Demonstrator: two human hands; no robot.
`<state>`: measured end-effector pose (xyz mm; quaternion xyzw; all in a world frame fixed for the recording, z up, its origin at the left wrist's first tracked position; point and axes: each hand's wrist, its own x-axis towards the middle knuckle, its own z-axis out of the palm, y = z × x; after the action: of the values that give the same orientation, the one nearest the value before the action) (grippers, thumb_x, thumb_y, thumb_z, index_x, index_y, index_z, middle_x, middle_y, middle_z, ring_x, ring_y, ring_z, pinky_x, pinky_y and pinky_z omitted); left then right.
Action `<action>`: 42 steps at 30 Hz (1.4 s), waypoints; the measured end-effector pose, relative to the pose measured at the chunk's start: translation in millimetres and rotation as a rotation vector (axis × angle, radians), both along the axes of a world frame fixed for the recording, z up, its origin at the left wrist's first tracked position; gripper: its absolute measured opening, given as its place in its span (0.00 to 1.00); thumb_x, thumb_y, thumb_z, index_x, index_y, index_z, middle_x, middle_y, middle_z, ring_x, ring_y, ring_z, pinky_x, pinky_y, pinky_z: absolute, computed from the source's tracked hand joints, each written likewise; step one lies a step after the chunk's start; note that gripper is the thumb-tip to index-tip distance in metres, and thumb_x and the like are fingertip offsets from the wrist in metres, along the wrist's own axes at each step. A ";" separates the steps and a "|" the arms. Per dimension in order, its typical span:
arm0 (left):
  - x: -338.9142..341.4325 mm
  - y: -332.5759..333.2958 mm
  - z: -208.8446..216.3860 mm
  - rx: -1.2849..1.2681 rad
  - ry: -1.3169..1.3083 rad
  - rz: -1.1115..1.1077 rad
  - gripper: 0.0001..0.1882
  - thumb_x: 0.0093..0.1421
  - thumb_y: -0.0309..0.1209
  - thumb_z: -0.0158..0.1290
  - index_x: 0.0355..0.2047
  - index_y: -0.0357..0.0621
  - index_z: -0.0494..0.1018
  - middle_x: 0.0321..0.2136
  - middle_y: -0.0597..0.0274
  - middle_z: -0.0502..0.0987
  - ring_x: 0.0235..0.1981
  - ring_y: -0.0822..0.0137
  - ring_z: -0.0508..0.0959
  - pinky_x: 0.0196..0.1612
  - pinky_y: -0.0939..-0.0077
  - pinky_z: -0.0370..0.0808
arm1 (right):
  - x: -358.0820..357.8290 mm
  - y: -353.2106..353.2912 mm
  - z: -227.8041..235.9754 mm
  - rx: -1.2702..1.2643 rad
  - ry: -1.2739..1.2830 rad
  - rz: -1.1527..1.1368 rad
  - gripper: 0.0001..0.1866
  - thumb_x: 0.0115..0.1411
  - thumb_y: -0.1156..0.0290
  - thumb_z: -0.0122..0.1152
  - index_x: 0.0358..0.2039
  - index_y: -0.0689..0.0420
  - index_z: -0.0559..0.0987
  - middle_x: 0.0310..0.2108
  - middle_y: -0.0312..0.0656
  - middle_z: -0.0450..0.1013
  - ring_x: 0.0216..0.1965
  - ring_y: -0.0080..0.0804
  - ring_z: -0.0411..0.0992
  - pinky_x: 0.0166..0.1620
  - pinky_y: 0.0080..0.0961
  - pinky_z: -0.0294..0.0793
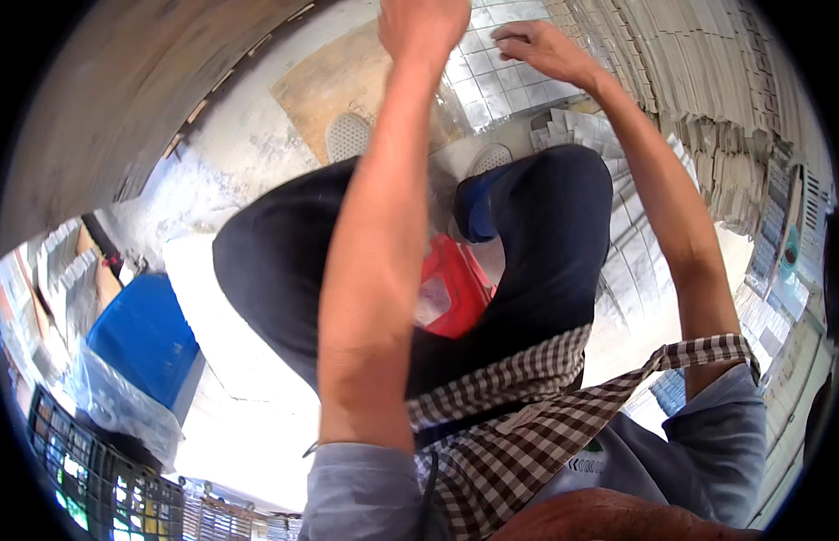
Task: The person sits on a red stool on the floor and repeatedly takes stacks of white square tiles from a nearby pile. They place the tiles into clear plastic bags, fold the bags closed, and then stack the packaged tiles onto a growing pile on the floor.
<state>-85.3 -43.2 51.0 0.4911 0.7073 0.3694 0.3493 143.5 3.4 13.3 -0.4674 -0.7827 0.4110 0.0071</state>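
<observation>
The pale squares [492,86] lie in front of the person, beside a brown board [316,90]. The right hand [546,52] is over them, its fingers a bit bent and apart, with nothing seen in them. The left hand [426,27] is cut off at the top, so I can't tell what its fingers do. If the right arm bumped the tall stacks [708,72], pieces could slide down. A shoe [347,137] could nudge the board if a foot slipped. I count two hands, two shoes, one board and one blue bin [144,329]; the squares and stacked pieces are too many to count.
</observation>
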 end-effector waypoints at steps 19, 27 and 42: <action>-290.4 -481.3 -286.9 -0.537 0.461 0.456 0.44 0.57 0.42 0.60 0.62 0.21 0.56 0.57 0.27 0.66 0.56 0.39 0.71 0.61 0.58 0.66 | 8.3 -57.7 0.7 0.186 -0.170 -0.089 0.15 0.53 0.72 0.61 0.41 0.62 0.83 0.36 0.49 0.81 0.36 0.35 0.81 0.42 0.29 0.78; -230.0 -494.3 -365.7 -0.848 -0.460 0.961 0.29 0.45 0.29 0.70 0.41 0.22 0.69 0.39 0.39 0.78 0.33 0.57 0.79 0.29 0.62 0.79 | -26.6 -68.2 21.0 0.230 -0.190 0.004 0.14 0.52 0.69 0.61 0.39 0.60 0.83 0.34 0.47 0.82 0.38 0.39 0.80 0.44 0.31 0.78; -287.4 -578.3 -275.2 -0.426 -0.064 0.451 0.14 0.56 0.36 0.59 0.22 0.40 0.70 0.16 0.60 0.71 0.14 0.66 0.69 0.18 0.69 0.69 | -39.7 -53.1 -6.5 0.083 -0.024 -0.090 0.11 0.54 0.73 0.57 0.35 0.63 0.83 0.25 0.43 0.80 0.25 0.26 0.78 0.30 0.27 0.78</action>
<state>-372.7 -621.5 -224.2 0.2258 0.8485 0.2962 0.3759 103.9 -49.7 6.8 -0.5065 -0.7771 0.3719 0.0355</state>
